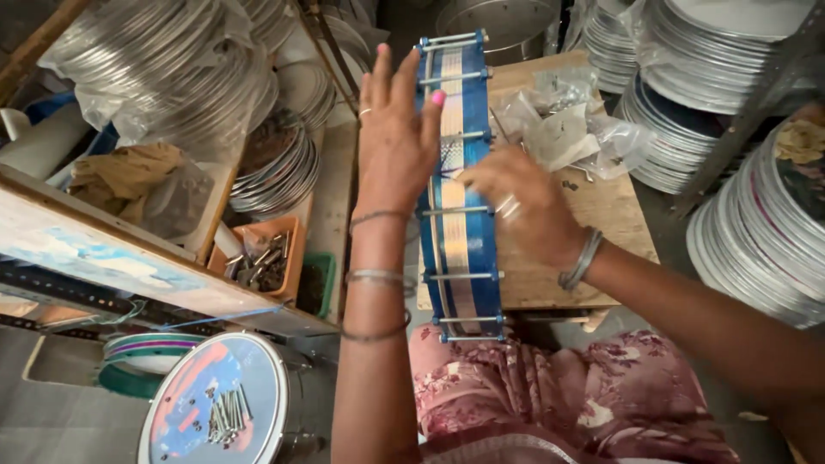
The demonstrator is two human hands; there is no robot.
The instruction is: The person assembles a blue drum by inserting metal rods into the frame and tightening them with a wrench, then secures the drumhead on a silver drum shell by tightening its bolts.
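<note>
My left hand (397, 129) lies flat and open against the left face of a blue drum (461, 185), fingers spread upward, steadying it. My right hand (516, 202) sits on the drum's right side at the rim, fingers curled around something small there; I cannot tell what it pinches. The drum stands on edge, on a wooden table (606, 215), its lower end over my lap. Silver tension rods (455, 210) run across its blue and pale striped shell. Bangles on both wrists.

Crumpled clear plastic bags (567, 125) lie on the table just behind the right hand, small metal bits near them. Left of the table, an orange tray (284, 232) holds bolts, a green tub (320, 279) beside it. Stacks of metal hoops (279, 167) sit on the shelf at left, more wrapped in plastic above. Stacked drum heads and rims (756, 223) fill the right side. At bottom left, another drum (215, 399) lies flat with loose rods on its skin.
</note>
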